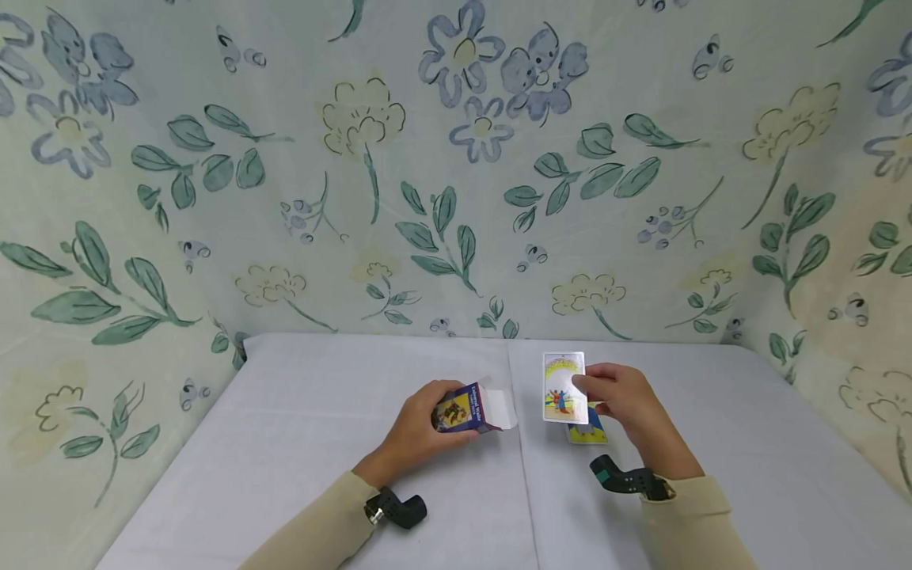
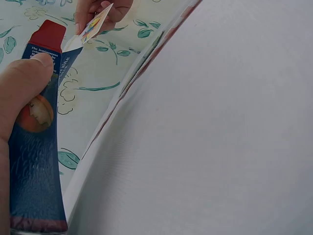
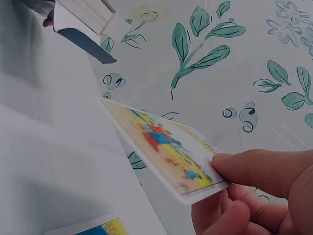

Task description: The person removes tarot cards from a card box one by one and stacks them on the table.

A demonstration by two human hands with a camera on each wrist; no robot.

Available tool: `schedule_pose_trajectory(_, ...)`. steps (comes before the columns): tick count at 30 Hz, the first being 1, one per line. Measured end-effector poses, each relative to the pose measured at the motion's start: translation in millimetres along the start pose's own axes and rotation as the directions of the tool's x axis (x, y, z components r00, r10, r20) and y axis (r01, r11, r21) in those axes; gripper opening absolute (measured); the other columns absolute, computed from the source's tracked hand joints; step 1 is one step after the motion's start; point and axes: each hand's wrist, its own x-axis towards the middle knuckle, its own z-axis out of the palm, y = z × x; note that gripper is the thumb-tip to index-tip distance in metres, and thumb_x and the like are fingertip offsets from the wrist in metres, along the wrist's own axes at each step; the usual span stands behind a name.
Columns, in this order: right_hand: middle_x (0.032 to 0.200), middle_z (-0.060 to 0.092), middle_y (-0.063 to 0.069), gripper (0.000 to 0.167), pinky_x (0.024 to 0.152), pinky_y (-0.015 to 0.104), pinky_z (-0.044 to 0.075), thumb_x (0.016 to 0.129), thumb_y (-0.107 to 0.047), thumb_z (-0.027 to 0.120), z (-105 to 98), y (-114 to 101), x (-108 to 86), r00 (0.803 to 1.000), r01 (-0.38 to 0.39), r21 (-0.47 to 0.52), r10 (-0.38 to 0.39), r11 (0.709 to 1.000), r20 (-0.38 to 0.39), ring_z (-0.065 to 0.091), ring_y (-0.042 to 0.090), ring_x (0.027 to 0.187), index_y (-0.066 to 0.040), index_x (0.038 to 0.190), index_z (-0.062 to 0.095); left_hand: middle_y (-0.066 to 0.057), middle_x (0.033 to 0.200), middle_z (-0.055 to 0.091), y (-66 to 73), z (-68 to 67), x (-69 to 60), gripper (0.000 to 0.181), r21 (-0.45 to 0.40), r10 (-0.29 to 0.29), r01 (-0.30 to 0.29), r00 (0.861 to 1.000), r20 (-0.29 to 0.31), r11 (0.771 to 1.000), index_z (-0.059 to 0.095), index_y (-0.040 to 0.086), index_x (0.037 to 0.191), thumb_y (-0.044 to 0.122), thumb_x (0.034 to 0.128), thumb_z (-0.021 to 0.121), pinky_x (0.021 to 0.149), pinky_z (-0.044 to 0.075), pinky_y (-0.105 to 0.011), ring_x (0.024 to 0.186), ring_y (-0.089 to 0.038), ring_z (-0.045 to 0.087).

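My left hand (image 1: 415,431) grips a small blue card box (image 1: 456,409), its flap open toward the right. Side print and an orange round picture show on the box (image 2: 36,161) in the left wrist view. White edges of a card stack (image 3: 87,13) are visible inside it from the right wrist. Between thumb and fingers, my right hand (image 1: 630,404) pinches a tarot card (image 1: 559,388), picture side up, with colourful figures under a yellow arc. Below that card, another card (image 1: 590,433) with yellow and blue lies on the table, partly covered from the head view.
A white cloth covers the table (image 1: 306,475), with a crease running front to back between the hands. Behind and at both sides hangs a flowered cloth (image 1: 456,237). Each wrist wears a black camera mount (image 1: 400,508).
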Motion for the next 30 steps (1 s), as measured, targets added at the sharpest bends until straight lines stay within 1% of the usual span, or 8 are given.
schedule_pose_trajectory(4,0.124,0.055,0.020,0.057,0.080,0.029,0.049,0.092,-0.038,0.065,-2.4,2.6,3.1,1.000,-0.028,0.022,0.028,0.999,-0.009,0.054,0.032,0.103,0.000,0.132,0.049,0.010,0.123,0.055,0.4,-0.2,1.3,0.072,0.006,0.006,-0.006,1.000,0.001,1.000,0.050,0.021,0.133,0.058,0.0752,0.075,0.086,0.048,-0.029,0.102,-0.007,0.051)
schedule_pose_trajectory(7,0.127,0.053,0.020,0.056,0.080,0.028,0.049,0.093,-0.036,0.063,-3.1,4.6,4.7,0.999,-0.049,0.036,0.050,0.998,-0.018,0.052,0.032,0.106,-0.001,0.134,0.048,0.011,0.123,0.055,0.8,-0.2,1.1,0.072,0.005,-0.004,0.004,1.000,0.001,1.000,0.051,0.023,0.132,0.058,0.0748,0.075,0.087,0.048,-0.028,0.102,-0.006,0.051)
schedule_pose_trajectory(11,0.125,0.054,0.020,0.052,0.077,0.027,0.049,0.094,-0.033,0.062,-3.5,8.6,7.9,0.996,-0.067,0.034,0.069,0.997,-0.051,0.052,0.030,0.101,-0.001,0.133,0.049,0.012,0.123,0.056,1.8,-0.3,0.0,0.071,-0.001,-0.012,0.012,1.000,-0.001,1.000,0.052,0.024,0.131,0.057,0.0742,0.076,0.087,0.048,-0.028,0.102,-0.006,0.051)
schedule_pose_trajectory(16,0.122,0.055,0.021,0.049,0.074,0.026,0.050,0.095,-0.031,0.060,-3.8,13.2,9.7,0.995,-0.058,0.017,0.059,0.998,-0.078,0.054,0.028,0.096,0.001,0.131,0.051,0.010,0.123,0.056,2.6,0.0,-0.4,0.070,0.006,-0.007,0.007,1.000,-0.003,1.000,0.051,0.024,0.132,0.058,0.0751,0.075,0.087,0.048,-0.029,0.102,-0.006,0.051)
schedule_pose_trajectory(20,0.124,0.054,0.022,0.050,0.077,0.029,0.050,0.095,-0.031,0.061,-4.1,16.5,10.6,0.994,-0.060,0.008,0.061,0.998,-0.087,0.054,0.029,0.096,0.002,0.131,0.051,0.010,0.123,0.056,2.3,0.2,-0.2,0.070,0.009,-0.003,0.003,1.000,0.000,1.000,0.051,0.024,0.132,0.058,0.0755,0.074,0.087,0.048,-0.029,0.102,-0.007,0.051)
schedule_pose_trajectory(27,0.126,0.053,0.022,0.048,0.085,0.034,0.050,0.095,-0.028,0.060,-5.0,20.3,14.9,0.990,-0.104,0.009,0.104,0.995,-0.098,0.054,0.031,0.099,0.002,0.132,0.051,0.012,0.122,0.056,1.7,0.4,-0.2,0.070,0.001,-0.013,0.013,1.000,-0.005,1.000,0.051,0.025,0.131,0.059,0.0744,0.075,0.085,0.048,-0.028,0.101,-0.006,0.051)
schedule_pose_trajectory(30,0.125,0.053,0.023,0.050,0.085,0.035,0.050,0.095,-0.029,0.060,-5.7,23.4,16.3,0.989,-0.113,0.012,0.114,0.993,-0.095,0.054,0.031,0.100,0.003,0.132,0.050,0.013,0.121,0.056,1.5,0.9,-0.1,0.070,-0.002,-0.010,0.010,1.000,-0.008,1.000,0.052,0.025,0.131,0.059,0.0741,0.075,0.085,0.048,-0.028,0.101,-0.005,0.051)
